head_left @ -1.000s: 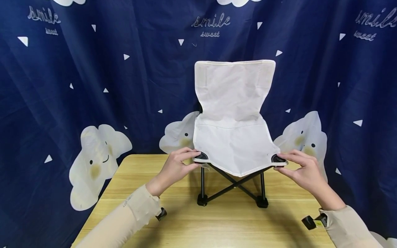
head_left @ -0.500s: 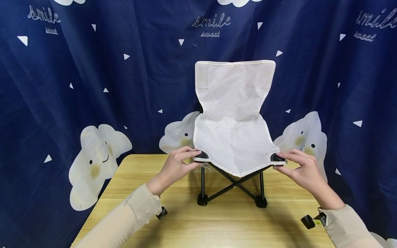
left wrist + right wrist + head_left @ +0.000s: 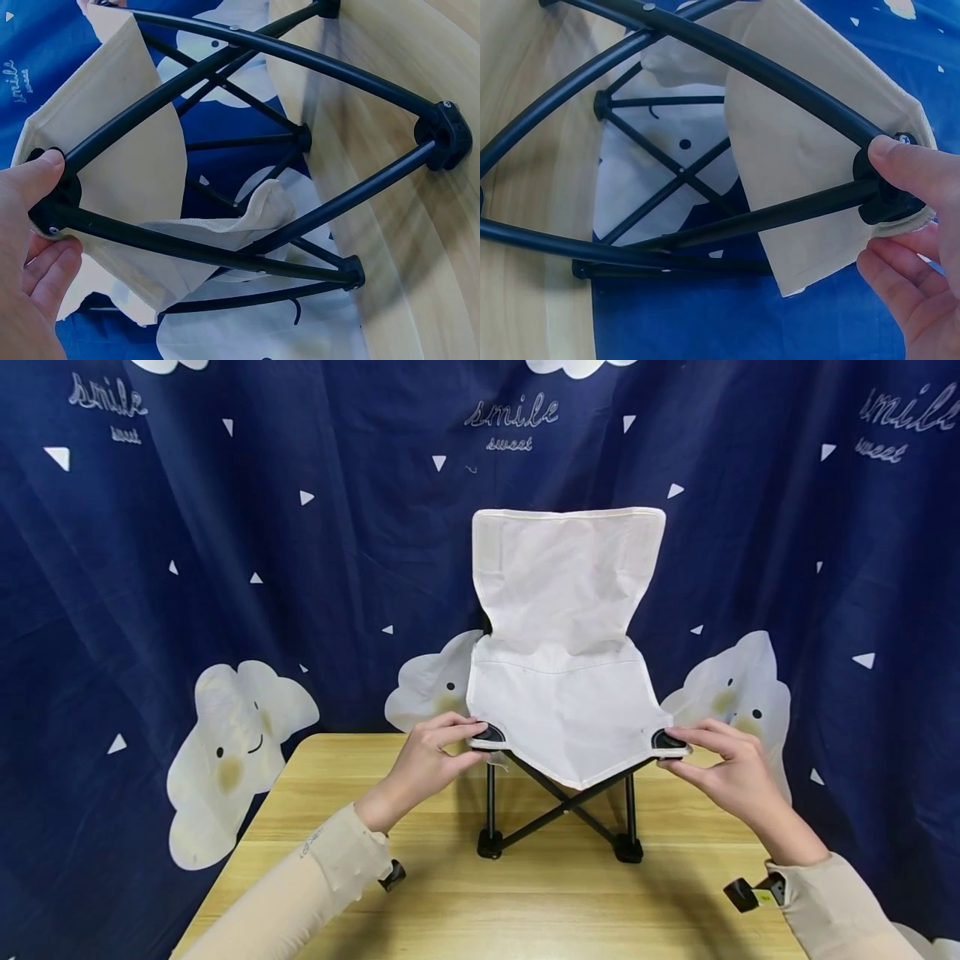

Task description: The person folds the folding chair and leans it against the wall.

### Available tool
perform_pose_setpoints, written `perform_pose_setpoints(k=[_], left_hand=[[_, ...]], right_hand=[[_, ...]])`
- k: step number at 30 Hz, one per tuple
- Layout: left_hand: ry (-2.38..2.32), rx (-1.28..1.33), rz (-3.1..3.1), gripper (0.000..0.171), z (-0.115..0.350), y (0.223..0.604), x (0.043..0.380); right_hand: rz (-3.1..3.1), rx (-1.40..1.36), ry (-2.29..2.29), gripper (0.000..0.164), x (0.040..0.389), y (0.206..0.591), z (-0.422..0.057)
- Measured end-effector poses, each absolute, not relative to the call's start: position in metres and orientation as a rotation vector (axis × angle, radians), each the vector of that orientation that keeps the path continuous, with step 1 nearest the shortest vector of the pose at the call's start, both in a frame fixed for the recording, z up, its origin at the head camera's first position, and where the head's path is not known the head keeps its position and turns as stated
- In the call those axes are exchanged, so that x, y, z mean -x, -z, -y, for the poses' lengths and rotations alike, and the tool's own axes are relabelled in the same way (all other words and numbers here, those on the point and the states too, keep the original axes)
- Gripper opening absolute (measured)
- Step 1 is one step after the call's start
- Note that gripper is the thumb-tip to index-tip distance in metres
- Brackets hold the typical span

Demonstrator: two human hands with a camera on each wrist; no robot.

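A small folding chair (image 3: 562, 693) with white fabric and a black crossed-tube frame (image 3: 567, 810) stands upright on the wooden table, facing me. My left hand (image 3: 431, 760) pinches its front left seat corner, thumb below and fingers above the black corner cap (image 3: 491, 734). In the left wrist view, the thumb (image 3: 37, 176) presses by the black plastic joint under the fabric. At the front right corner my right hand (image 3: 731, 768) pinches the other black cap (image 3: 667, 741) in the same way. The right wrist view shows that thumb (image 3: 907, 161) against the corner joint (image 3: 889, 191).
The light wooden table (image 3: 450, 910) extends under the chair toward me. Close behind hangs a dark blue curtain (image 3: 360, 527) with white clouds and triangles. Black wrist devices (image 3: 392, 875) stick out from beneath both sleeves.
My right hand has shifted slightly left, bringing the chair's front right corner and leg inward. The left hand stays nearly still at its corner.
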State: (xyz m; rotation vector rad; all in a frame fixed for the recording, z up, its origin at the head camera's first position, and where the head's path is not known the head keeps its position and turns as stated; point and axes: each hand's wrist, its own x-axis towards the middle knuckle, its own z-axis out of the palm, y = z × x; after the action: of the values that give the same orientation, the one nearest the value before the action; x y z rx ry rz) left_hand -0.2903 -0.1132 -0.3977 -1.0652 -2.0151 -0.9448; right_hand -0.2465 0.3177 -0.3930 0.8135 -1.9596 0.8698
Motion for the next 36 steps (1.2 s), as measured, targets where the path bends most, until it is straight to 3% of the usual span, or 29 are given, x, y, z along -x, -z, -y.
perform_pose_setpoints(k=[36], left_hand=[[0.995,1.067,2.004,0.040,0.112,0.390,0.289]], right_hand=[[1.968,-0.836,-0.840,0.068,0.248,0.381,-0.306]])
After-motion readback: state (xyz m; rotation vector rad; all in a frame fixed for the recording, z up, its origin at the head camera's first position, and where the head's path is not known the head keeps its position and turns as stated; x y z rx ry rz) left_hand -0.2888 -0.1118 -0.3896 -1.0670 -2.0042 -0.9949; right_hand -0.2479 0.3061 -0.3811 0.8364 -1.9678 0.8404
